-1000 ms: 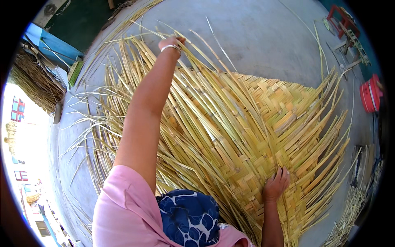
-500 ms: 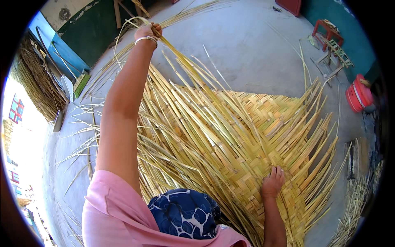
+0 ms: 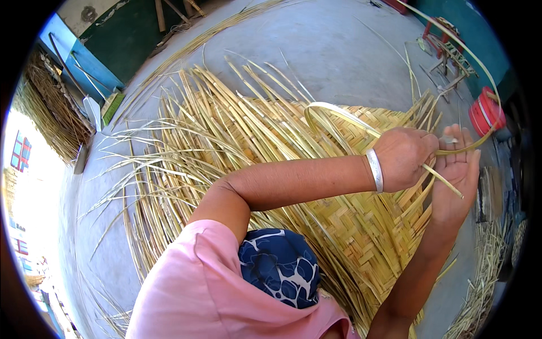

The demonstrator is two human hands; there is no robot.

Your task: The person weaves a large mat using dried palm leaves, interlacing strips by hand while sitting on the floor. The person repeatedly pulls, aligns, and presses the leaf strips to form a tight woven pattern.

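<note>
Both hands are together at the right, above the woven reed mat (image 3: 367,240). My left hand (image 3: 400,158), with a white bracelet at its wrist, is closed in a fist around a flat reed strip (image 3: 344,114) that bends in a loop behind it. A cut end sticks out below the fist. Palm up, my right hand (image 3: 456,175) has its fingers stretched out. A long strip (image 3: 499,96) crosses its palm and arcs up toward the far right. A small pale glint shows by its fingers; I cannot make it out. Unwoven reed strips (image 3: 226,121) fan out from the mat's far and left sides.
On the right are a red bucket (image 3: 484,116), a small red stool (image 3: 441,34) and a pile of dry strips (image 3: 480,288). A green broom (image 3: 112,108) and bundled stalks (image 3: 53,110) lean at the left. Blue patterned cloth (image 3: 279,268) lies near my body.
My left hand has swung from the far left, where it held strips, over to my right hand. My right hand has lifted off the mat and turned palm up.
</note>
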